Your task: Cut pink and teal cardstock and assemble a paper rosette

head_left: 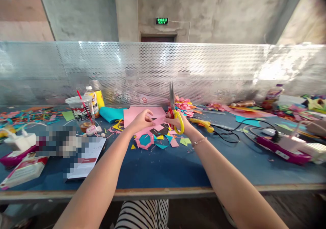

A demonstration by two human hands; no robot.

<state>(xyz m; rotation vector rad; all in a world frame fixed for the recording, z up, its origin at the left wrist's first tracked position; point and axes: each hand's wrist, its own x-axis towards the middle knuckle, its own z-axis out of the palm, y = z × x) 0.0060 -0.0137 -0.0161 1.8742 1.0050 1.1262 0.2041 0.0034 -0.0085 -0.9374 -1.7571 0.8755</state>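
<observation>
A small piece of pink paper (159, 121) is stretched between my two hands over the desk. My left hand (141, 121) pinches its left end with thumb and fingertips. On the other side, my right hand (177, 121) grips the paper's right end and also carries yellow-handled scissors (179, 122), blades pointing up. Behind lies a larger pink sheet (132, 113), partly covered by my left hand. Just below my hands are a pink paper ring (138, 142), a blue paper shape (163, 142) and small scraps, including green paper (185, 141).
To the left stand a plastic cup (82, 115) with a red straw and a bottle (89, 92); a phone-like device (88, 159) lies nearer. A yellow glue gun (202, 124), black cable (229, 131) and purple power strip (282, 151) are on the right. A perforated metal screen (152, 62) borders the back.
</observation>
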